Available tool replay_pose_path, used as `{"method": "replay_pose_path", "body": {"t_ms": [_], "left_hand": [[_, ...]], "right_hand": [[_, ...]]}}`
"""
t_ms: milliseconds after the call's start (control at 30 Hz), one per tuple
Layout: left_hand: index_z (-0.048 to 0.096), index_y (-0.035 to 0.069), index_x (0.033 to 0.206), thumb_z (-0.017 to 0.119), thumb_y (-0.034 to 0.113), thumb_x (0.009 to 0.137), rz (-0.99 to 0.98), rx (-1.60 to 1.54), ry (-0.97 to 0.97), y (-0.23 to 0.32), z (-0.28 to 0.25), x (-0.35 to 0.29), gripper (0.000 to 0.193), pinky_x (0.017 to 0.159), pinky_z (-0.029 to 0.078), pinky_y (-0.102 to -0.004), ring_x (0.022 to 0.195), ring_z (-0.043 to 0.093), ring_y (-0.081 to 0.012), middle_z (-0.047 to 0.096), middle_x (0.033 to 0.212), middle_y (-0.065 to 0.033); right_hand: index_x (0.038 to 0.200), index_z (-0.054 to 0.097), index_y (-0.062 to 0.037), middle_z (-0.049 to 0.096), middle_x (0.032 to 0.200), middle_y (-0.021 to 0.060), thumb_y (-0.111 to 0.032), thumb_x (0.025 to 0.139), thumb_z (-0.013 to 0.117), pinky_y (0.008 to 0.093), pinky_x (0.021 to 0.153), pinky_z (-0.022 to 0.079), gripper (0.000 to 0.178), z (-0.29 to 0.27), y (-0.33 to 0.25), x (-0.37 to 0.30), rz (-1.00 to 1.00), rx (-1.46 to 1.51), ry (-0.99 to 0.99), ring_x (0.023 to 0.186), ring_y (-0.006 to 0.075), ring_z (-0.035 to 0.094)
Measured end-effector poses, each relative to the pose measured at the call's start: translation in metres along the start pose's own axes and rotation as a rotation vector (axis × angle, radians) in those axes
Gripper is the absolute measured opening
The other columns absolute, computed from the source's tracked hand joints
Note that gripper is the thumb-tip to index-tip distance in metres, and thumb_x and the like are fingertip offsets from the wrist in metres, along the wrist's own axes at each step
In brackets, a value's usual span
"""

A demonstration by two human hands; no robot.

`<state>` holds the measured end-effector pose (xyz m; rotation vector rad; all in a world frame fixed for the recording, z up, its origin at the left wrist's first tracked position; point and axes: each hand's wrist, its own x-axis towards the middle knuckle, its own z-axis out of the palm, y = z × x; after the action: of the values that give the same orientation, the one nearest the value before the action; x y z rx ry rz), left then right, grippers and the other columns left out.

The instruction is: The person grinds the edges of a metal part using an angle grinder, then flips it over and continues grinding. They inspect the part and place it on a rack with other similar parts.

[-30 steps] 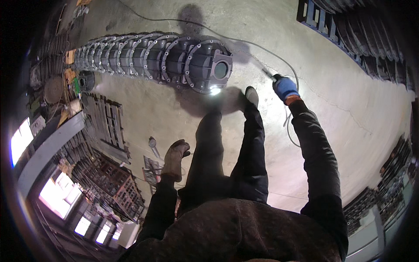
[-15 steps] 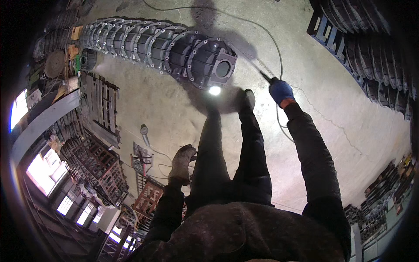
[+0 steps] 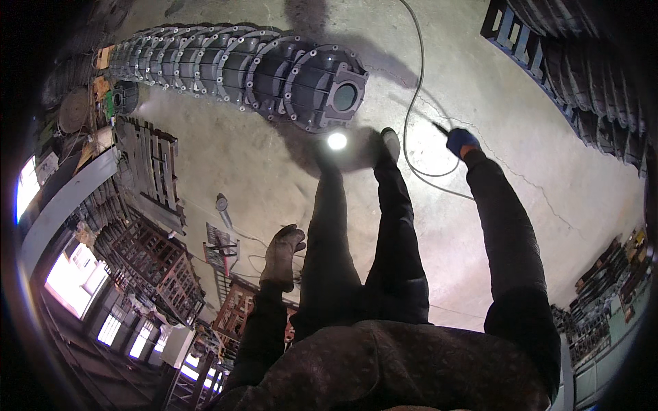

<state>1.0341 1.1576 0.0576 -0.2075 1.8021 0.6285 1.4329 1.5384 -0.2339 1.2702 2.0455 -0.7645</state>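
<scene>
My right hand (image 3: 462, 142), in a blue glove with an orange cuff, is out to the right over the floor. Its fingers are closed round a dark slim-nosed tool (image 3: 440, 127) pointing up and to the left; a hose lies close to it. My left hand (image 3: 283, 255) hangs beside my left leg in a grey-brown work glove, fingers loosely bent and apart, with nothing in it. Ahead of my feet a long row of dark grey cast housings (image 3: 233, 68) stands on the floor. The nearest housing (image 3: 319, 89) has a bolt-hole flange and a square end with a round opening.
A thin hose (image 3: 419, 41) loops over the cracked concrete floor. More castings (image 3: 582, 89) sit on a blue pallet (image 3: 514, 48) at the far right. To the left are a wooden pallet (image 3: 147, 161), an angle grinder-like tool (image 3: 222, 205) with a cord, and rusty metal crates (image 3: 154, 253).
My right hand has moved to the right and drawn the tool away from the nearest housing. The hose has shifted into a loop left of that hand. My left hand has barely moved.
</scene>
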Motion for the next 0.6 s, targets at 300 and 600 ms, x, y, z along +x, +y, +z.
{"method": "replay_pose_path", "body": {"t_ms": [300, 600], "left_hand": [[0.049, -0.009, 0.148, 0.069, 0.030, 0.100, 0.008, -0.019, -0.070, 0.001, -0.003, 0.006, 0.065, 0.105, 0.052, -0.0393, 0.120, 0.067, -0.0304, 0.067, 0.129, -0.0180], [0.051, -0.006, 0.149, 0.070, 0.032, 0.099, -0.036, -0.043, -0.046, -0.009, -0.007, 0.015, 0.065, 0.106, 0.051, -0.0393, 0.120, 0.066, -0.0305, 0.067, 0.129, -0.0176]], "right_hand": [[0.105, 0.076, -0.0166, 0.078, 0.096, 0.0169, -0.029, 0.098, 0.054, 0.0556, 0.079, 0.059, 0.026, 0.015, -0.039, -0.071, 0.049, 0.116, 0.058, 0.089, 0.0403, 0.076], [0.097, 0.075, -0.0103, 0.076, 0.090, 0.0201, -0.023, 0.092, 0.059, 0.0542, 0.072, 0.058, 0.021, 0.027, -0.135, -0.047, -0.400, 0.072, 0.131, 0.083, 0.0430, 0.075]]}}
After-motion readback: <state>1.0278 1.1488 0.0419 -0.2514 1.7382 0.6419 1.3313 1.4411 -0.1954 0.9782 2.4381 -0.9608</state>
